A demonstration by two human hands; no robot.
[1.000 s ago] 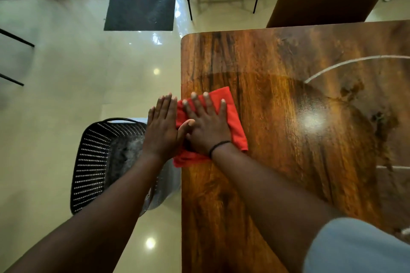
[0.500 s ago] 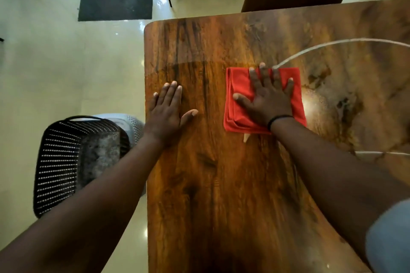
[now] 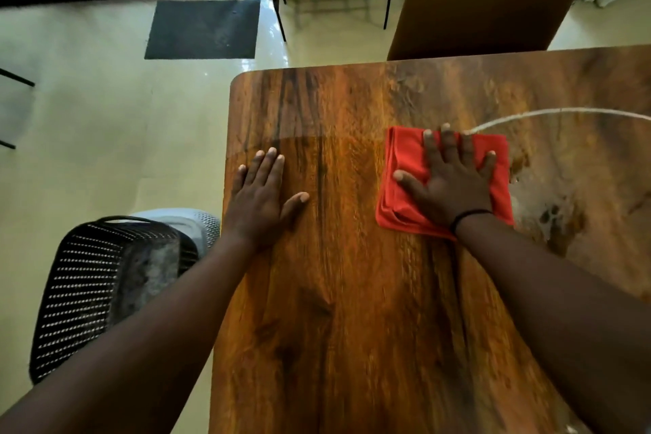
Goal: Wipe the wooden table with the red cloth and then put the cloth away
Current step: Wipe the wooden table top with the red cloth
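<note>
Wooden bench point(image 3: 352, 292), glossy floor beyond its left edge. Right hand point(image 3: 454, 183) spread flat, pressing folded red cloth point(image 3: 405, 166) mid-bench; left hand point(image 3: 260, 197) flat near left edge. Wiping underway; pale smears, possibly residue, remain rightward. Stowing pending.

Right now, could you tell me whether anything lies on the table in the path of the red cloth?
Nothing visible does. The right hand presses flat on the red cloth, and the wooden table around it is bare wood; the left hand rests well aside.
</note>
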